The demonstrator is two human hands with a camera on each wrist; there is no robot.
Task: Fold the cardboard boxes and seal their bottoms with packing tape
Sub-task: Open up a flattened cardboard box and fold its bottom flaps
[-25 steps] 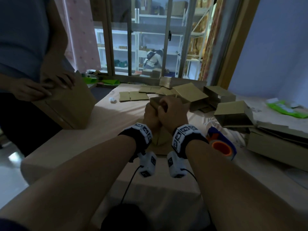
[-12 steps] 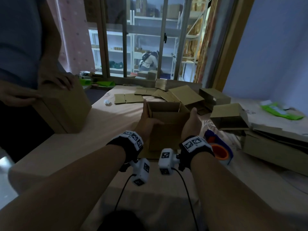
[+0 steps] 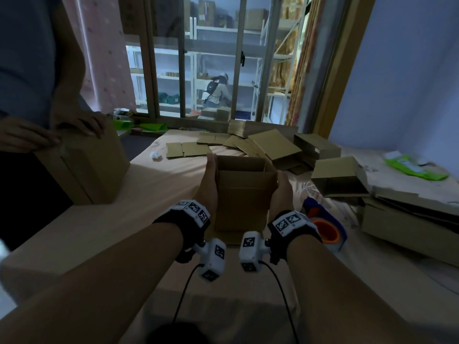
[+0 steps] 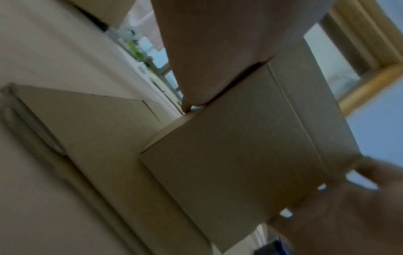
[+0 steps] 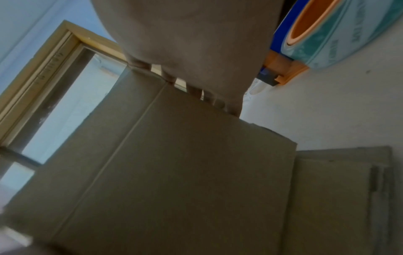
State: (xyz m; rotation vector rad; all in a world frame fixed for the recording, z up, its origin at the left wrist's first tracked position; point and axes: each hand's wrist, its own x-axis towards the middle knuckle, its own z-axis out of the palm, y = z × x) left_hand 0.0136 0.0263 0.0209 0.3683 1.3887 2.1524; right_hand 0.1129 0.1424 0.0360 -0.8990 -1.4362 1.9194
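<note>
An opened brown cardboard box [image 3: 244, 194] stands upright on the cloth-covered table [image 3: 124, 219], its top open toward me. My left hand [image 3: 207, 184] lies flat against its left wall with straight fingers. My right hand [image 3: 282, 192] presses flat on the right wall. In the left wrist view the box [image 4: 235, 146] fills the middle under my left hand [image 4: 207, 43]. The right wrist view shows the box [image 5: 174, 163] below my right hand [image 5: 191, 43]. A blue and orange tape dispenser [image 3: 325, 227] lies just right of my right wrist, its roll [image 5: 327, 34] close by.
Another person at the left holds a larger box [image 3: 92, 165] at the table edge. Folded boxes [image 3: 340, 177] and flat blanks [image 3: 191, 148] lie at the back and right. A flat cardboard sheet [image 5: 338, 189] lies under my box. Green packets [image 3: 417, 167] sit far right.
My hands, bunched together on top of the cardboard a second ago, have spread apart to its two sides. The box now stands squared open between them.
</note>
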